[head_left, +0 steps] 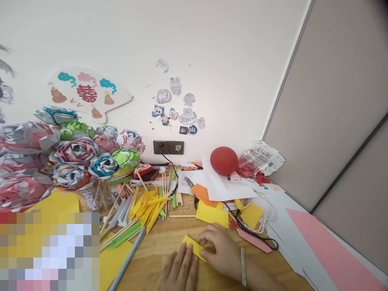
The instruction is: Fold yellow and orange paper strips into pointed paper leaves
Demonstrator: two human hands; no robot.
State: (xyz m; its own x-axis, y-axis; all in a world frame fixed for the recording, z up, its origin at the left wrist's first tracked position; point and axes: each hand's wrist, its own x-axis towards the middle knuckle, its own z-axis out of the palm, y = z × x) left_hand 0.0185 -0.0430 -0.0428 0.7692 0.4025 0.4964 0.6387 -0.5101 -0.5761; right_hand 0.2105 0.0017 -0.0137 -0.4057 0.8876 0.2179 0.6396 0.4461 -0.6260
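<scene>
A small folded piece of yellow paper (191,246) lies on the wooden table (154,246) near the bottom centre. My left hand (179,268) rests flat, its fingertips pressing on the paper's left part. My right hand (220,250), with a silvery bracelet at the wrist, curls its thumb and index finger around the right end of the same paper. Just beyond my hands lies a yellow sheet (212,215). A grey-blue rod (129,258) slants across the table left of my left hand.
Paper flowers (77,151) crowd the left. Yellow folded strips (148,204) and wooden sticks lie left of centre. A red balloon (224,161) sits at the back on white paper. A black cable, a pearl strand (271,206) and a pink strip (254,240) lie right.
</scene>
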